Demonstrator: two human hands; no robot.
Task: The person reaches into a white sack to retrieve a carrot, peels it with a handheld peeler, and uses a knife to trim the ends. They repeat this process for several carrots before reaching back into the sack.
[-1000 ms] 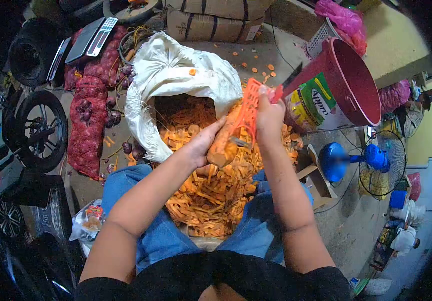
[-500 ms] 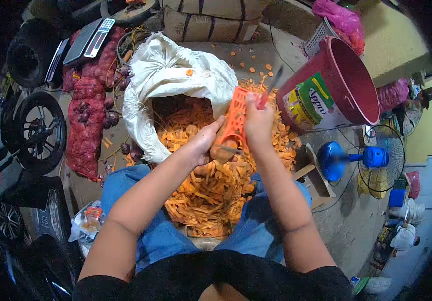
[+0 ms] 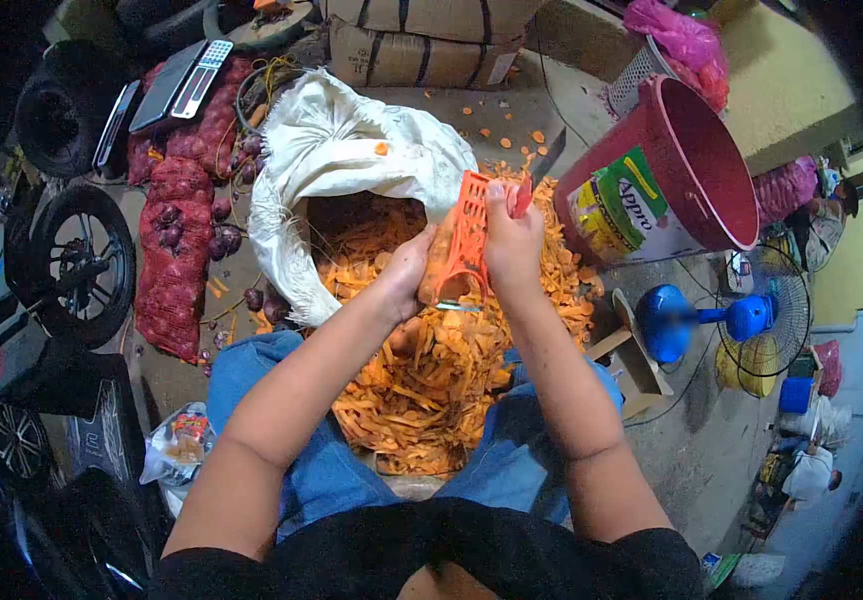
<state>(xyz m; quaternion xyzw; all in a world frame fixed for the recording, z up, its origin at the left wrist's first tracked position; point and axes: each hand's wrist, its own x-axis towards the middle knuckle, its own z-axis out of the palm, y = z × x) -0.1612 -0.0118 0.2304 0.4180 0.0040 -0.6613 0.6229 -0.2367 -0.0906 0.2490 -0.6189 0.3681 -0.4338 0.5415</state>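
Over a heap of orange carrot peelings point(image 3: 416, 395), my left hand point(image 3: 403, 278) is closed around a thick carrot point(image 3: 438, 262). My right hand point(image 3: 514, 248) grips an orange plastic peeler point(image 3: 469, 225) with slots in its body. The peeler lies along the carrot, partly covering it, its metal blade at the lower end. A red handle point(image 3: 522, 198) also sticks out of the right fist. In front of both hands, a white woven sack point(image 3: 351, 165) lies with its mouth open towards me, with more carrot pieces inside.
A large maroon bucket point(image 3: 576, 180) stands to the right, near a blue fan point(image 3: 748, 314) and a cardboard box point(image 3: 641, 385). Red net bags of onions point(image 3: 169, 290) lie left, with a scale point(image 3: 186, 85) above them. Motorcycle wheels point(image 3: 86, 260) line the far left.
The peeler has shifted slightly up and turned more upright against the carrot. A blade that stuck up beside my right hand no longer shows clearly. The left hand keeps its hold.
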